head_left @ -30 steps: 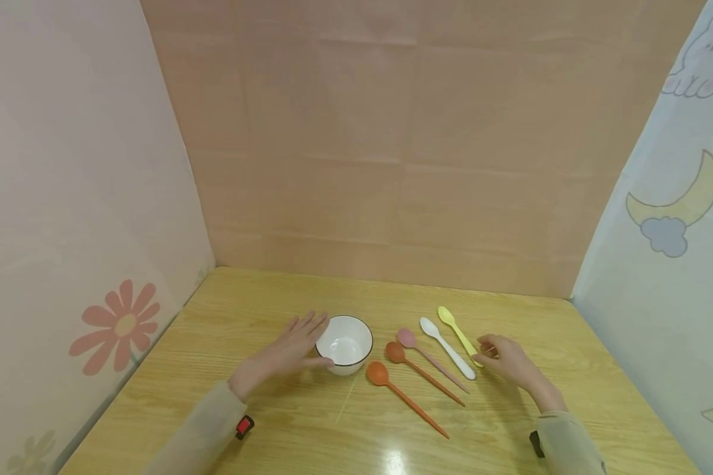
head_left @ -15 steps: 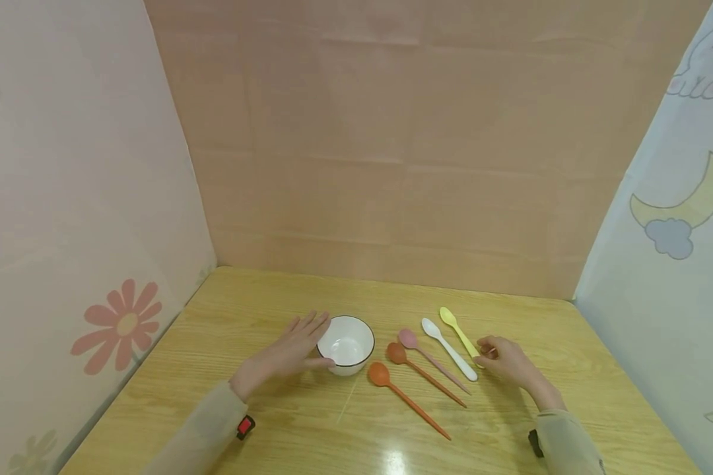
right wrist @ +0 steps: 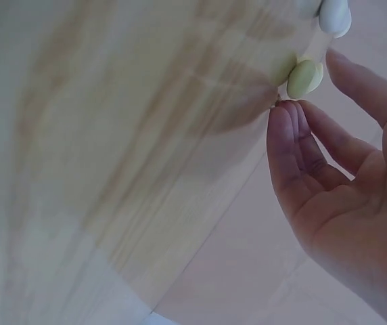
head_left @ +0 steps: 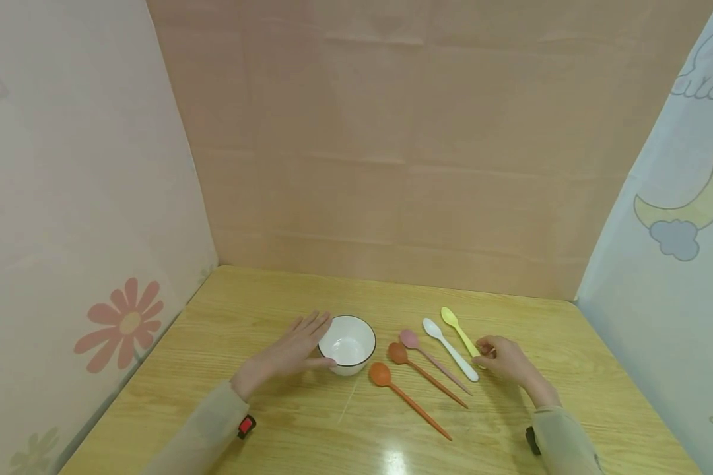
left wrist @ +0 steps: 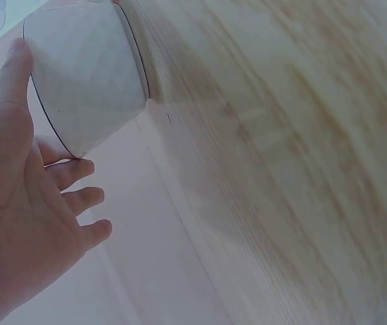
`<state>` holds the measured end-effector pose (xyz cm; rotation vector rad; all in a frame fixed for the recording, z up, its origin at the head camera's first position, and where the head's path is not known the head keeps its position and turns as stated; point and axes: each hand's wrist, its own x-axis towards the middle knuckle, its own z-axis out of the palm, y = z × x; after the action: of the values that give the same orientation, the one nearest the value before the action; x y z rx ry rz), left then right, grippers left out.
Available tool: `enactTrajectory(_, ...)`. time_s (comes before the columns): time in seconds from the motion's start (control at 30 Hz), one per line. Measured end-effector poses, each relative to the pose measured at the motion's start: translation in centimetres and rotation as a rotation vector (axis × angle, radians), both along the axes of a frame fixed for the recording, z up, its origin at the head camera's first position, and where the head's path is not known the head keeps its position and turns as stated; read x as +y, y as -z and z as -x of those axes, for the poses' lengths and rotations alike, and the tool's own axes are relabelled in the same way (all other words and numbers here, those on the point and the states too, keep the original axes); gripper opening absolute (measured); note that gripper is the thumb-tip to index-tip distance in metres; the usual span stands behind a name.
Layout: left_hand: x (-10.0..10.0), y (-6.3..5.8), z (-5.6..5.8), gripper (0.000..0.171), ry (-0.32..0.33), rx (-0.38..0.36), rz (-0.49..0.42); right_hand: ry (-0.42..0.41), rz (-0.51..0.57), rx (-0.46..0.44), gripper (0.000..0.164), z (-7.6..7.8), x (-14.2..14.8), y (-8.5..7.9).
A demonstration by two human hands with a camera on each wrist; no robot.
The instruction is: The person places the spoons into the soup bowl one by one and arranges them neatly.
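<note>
My left hand (head_left: 285, 351) is spread along the left side of a white bowl (head_left: 349, 371) with a dark rim. In the left wrist view, thumb and fingertips touch the rim of the bowl (left wrist: 88, 74) from two sides. My right hand (head_left: 506, 361) is at the handle end of a yellow spoon (head_left: 449, 317), which lies on the table. The right wrist view shows the end of that yellow spoon (right wrist: 303, 79) between the thumb and the bent fingers, with a gap at the thumb. A white spoon (head_left: 451, 351) lies just left of it.
Left of the white spoon, a pink spoon (head_left: 410, 340), a brown-orange spoon (head_left: 398, 353) and an orange spoon (head_left: 381, 375) lie slanted on the wooden table (head_left: 261, 435). A tan sheet (head_left: 356, 152) hangs behind, with patterned cloth (head_left: 113, 218) at both sides.
The right thumb and fingers have drawn slightly closer around the yellow spoon's handle end. The left hand stays at the bowl. The head view has shifted a little.
</note>
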<state>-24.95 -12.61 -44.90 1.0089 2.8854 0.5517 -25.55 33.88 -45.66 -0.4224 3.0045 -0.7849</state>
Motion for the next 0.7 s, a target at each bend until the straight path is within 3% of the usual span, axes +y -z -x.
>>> enactTrajectory(0.7, 0.06, 0.12, 0.04, 0.090, -0.002, 0.025, 0.008, 0.032, -0.052, 0.008, 0.034, 0.28, -0.75, 0.03)
